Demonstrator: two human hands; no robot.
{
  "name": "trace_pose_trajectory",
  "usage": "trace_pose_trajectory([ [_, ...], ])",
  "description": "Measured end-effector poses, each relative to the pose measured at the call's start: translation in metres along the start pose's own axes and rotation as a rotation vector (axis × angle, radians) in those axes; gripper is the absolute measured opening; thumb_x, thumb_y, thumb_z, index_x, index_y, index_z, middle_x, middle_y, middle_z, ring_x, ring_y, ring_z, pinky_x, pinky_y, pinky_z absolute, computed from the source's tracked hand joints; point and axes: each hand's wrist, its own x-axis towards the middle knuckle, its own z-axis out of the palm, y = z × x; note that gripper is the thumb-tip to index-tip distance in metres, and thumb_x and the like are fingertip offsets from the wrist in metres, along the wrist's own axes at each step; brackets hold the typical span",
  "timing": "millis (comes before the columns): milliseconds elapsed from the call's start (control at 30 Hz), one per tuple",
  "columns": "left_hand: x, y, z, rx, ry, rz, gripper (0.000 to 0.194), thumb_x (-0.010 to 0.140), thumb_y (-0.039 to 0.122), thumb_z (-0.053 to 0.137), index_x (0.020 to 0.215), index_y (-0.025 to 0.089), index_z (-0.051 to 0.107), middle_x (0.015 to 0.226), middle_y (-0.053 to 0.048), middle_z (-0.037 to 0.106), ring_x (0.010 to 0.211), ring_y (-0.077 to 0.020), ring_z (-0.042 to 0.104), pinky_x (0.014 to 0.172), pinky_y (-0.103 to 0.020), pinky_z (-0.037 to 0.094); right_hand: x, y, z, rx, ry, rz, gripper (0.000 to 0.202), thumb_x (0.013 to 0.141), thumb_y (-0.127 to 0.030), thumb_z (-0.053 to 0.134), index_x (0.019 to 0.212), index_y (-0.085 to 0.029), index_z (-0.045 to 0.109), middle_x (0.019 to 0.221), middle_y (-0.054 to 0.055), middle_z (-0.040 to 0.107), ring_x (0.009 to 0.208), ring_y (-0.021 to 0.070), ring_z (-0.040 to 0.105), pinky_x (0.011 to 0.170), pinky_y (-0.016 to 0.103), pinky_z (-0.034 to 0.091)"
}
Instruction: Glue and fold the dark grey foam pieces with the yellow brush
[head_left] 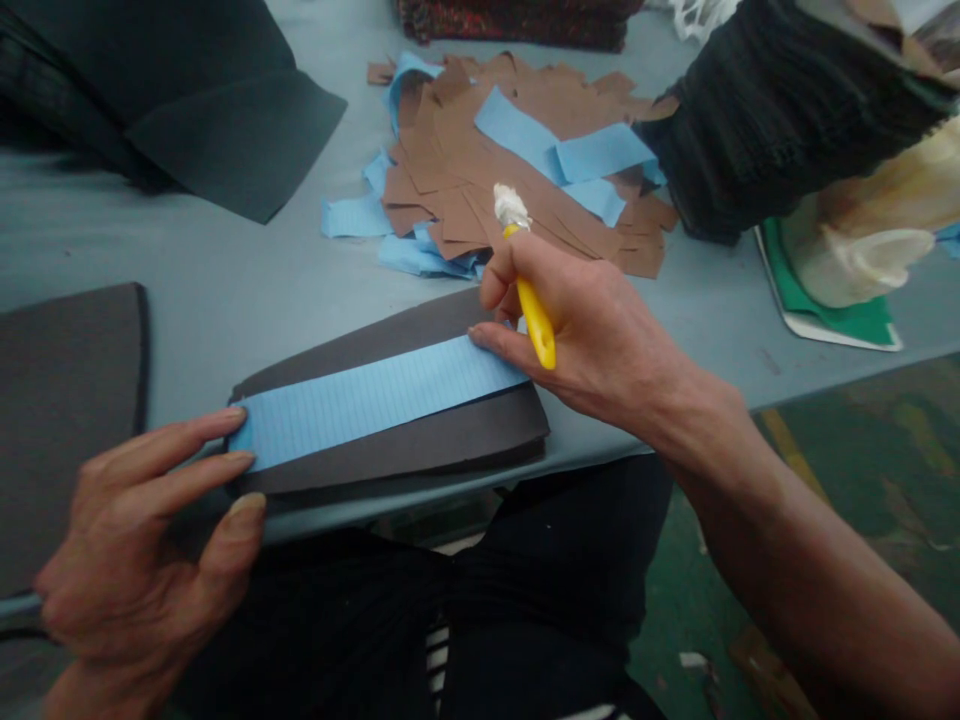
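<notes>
A light blue ruled strip point(367, 402) lies lengthwise over a dark grey, tapered foam-like panel point(420, 455) at the table's front edge. My left hand point(157, 520) is open, with two fingertips resting on the strip's left end and the thumb apart beside the panel's corner. At the strip's other end, my right hand point(585, 310) presses its thumb on the blue surface. Held in that same hand is a small brush point(536, 318) with a yellow handle, its bristles pointing up and coated in white paste. Some right fingers are hidden behind the hand.
Behind the panel lies a heap of brown pieces point(450, 140) mixed with blue strips point(600, 155). Dark sheets point(225, 110) are at back left, a tall dark stack point(780, 120) at back right. A whitish container point(847, 260) rests on a green item point(832, 320). Another dark panel point(67, 400) lies left.
</notes>
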Motion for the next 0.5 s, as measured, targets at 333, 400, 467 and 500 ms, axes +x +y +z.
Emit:
trace_pose_trajectory([
  [333,0.0049,0.0093,-0.0021,-0.029,0.007,0.104,0.011,0.095,0.035,0.064,0.103,0.028,0.065,0.123,-0.010,0.077,0.113,-0.0336,0.069,0.101,-0.056,0.052,-0.0037,0.0008,0.0018,0.014,0.003,0.016,0.018,0.092,-0.026,0.072,0.102,-0.023,0.058,0.089,0.000,0.066,0.080,0.0188,0.061,0.076,0.031,0.044],
  [400,0.0044,0.0084,-0.0020,-0.038,0.019,0.116,0.011,0.093,0.033,0.066,0.103,0.028,0.066,0.124,-0.008,0.077,0.113,-0.0335,0.069,0.101,-0.055,0.052,-0.0035,0.0002,0.0024,-0.007,0.013,0.026,0.018,0.090,-0.024,0.073,0.102,-0.024,0.059,0.087,-0.001,0.066,0.078,0.0185,0.061,0.074,0.031,0.043],
  [467,0.0041,0.0076,-0.0026,-0.041,0.018,0.131,0.012,0.092,0.031,0.068,0.103,0.027,0.067,0.124,-0.009,0.077,0.113,-0.0340,0.069,0.101,-0.055,0.052,-0.0035,0.0001,0.0030,-0.025,0.028,0.035,0.019,0.089,-0.023,0.074,0.102,-0.024,0.060,0.086,-0.001,0.066,0.077,0.0184,0.062,0.071,0.030,0.043],
  [500,0.0042,0.0073,-0.0032,-0.037,0.002,0.133,0.012,0.092,0.031,0.068,0.103,0.027,0.067,0.124,-0.009,0.077,0.113,-0.0341,0.069,0.101,-0.055,0.052,-0.0037,0.0001,0.0033,-0.029,0.035,0.040,0.019,0.089,-0.023,0.074,0.102,-0.024,0.061,0.086,-0.001,0.066,0.077,0.0184,0.062,0.070,0.030,0.043],
])
